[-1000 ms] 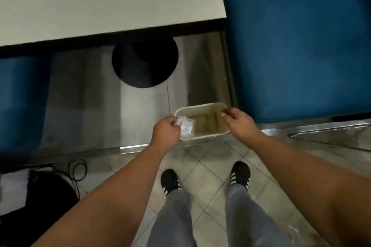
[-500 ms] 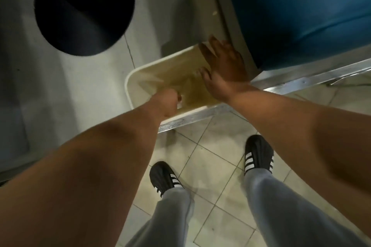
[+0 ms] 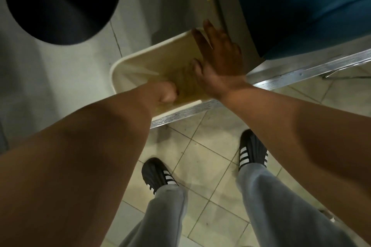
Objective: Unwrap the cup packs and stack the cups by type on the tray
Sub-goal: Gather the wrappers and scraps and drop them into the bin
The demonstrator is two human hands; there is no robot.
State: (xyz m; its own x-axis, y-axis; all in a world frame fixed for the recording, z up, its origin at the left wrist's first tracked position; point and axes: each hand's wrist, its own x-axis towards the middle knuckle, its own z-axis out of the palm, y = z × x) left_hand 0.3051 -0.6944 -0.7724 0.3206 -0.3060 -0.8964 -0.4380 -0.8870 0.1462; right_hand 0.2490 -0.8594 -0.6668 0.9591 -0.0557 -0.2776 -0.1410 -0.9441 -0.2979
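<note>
Bin [image 3: 138, 60]: cream-coloured, rectangular, on the floor – landmark for all below; pale liner inside, blurred.
Left hand [image 3: 165, 91]: reaching down into the bin near its front rim; grip curled into a fist, knuckles up – whether anything sits inside the fist cannot be told.
Right hand [image 3: 220, 56]: at the bin's right end, over the rim; grip spread, fingers [image 3: 208, 30] straight and pointing away toward the bin's far corner, palm down.
Cup packs and tray: not in view; wrapper not visible either, so its place cannot be told.
Metal strip [image 3: 301, 70]: ribbed, silvery, running along the bin's front edge and on to the right.
Blue seat [image 3: 301, 6]: right of the bin, beyond the right hand.
Black round base [image 3: 60, 2]: left of the bin and farther away, well apart from it.
Tiled floor [image 3: 206, 156]: in front of the bin, nearer the person.
Shoes [image 3: 158, 172]: black with white stripes, on the tiles in front of the bin, grey trouser legs [image 3: 281, 206] above them.
</note>
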